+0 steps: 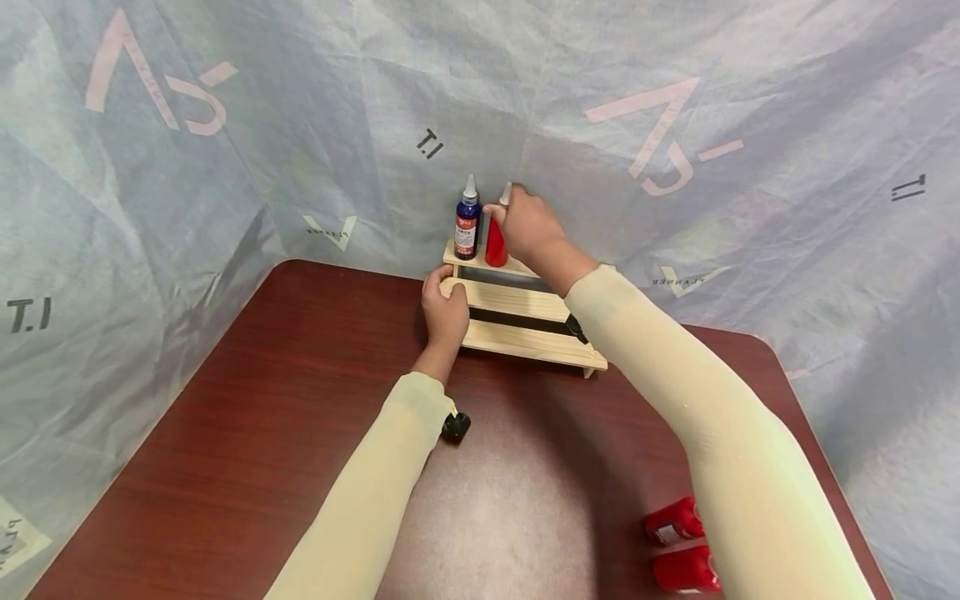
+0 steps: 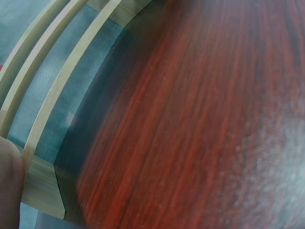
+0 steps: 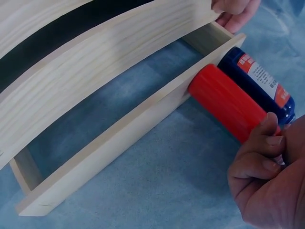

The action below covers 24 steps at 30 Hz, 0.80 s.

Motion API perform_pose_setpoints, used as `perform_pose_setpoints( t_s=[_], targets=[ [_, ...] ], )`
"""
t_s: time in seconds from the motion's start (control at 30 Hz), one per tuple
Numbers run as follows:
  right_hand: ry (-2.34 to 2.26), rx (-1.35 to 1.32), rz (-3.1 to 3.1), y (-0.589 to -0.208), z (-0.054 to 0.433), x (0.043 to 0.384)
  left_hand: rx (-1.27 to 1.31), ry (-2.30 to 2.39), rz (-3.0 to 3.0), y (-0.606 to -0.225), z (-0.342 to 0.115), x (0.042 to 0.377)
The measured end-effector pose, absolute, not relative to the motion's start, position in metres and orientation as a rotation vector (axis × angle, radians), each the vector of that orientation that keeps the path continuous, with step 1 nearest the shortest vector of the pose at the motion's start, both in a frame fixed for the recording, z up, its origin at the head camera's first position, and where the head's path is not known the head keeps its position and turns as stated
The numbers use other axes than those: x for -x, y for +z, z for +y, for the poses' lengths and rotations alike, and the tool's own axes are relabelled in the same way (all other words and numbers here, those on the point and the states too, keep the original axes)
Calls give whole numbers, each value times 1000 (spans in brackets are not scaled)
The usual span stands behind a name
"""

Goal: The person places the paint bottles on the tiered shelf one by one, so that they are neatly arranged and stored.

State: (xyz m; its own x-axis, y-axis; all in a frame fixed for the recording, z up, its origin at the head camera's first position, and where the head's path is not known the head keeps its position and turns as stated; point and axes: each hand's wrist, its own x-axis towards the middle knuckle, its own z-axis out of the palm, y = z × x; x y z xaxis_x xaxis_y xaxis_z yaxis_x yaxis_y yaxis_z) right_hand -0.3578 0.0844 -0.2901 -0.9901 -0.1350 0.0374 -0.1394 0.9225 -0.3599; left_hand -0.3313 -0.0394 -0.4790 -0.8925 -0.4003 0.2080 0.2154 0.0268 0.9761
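A three-tier wooden rack (image 1: pixel 525 300) stands at the back of the table. My left hand (image 1: pixel 446 315) grips its left end, and that hand's curled fingers also show at the rack's end in the right wrist view. My right hand (image 1: pixel 534 229) pinches a red bottle (image 3: pixel 228 102) near its white nozzle tip. The red bottle's base is at the top tier and seems to touch it. To its left, close beside it, a dark blue bottle (image 1: pixel 467 237) with a red-and-white label and white nozzle stands upright on that tier.
Two more red bottles (image 1: pixel 675 522) are at the table's right front, partly hidden behind my right sleeve. The table (image 1: pixel 300 358) is reddish-brown wood. A grey-blue printed cloth (image 1: pixel 360 125) hangs right behind the rack and around the table's sides.
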Motion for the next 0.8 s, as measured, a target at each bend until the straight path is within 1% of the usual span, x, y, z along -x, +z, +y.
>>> perform_pose_setpoints(
  t_s=[0.4,0.8],
  targets=[
    [463,-180,-3052,-304,85,359,-195,-1916,-1880,-476,-40,331],
    [416,-158,-3066,-304,83,360,-197,-1926,-1868,-477,-41,335]
  ],
)
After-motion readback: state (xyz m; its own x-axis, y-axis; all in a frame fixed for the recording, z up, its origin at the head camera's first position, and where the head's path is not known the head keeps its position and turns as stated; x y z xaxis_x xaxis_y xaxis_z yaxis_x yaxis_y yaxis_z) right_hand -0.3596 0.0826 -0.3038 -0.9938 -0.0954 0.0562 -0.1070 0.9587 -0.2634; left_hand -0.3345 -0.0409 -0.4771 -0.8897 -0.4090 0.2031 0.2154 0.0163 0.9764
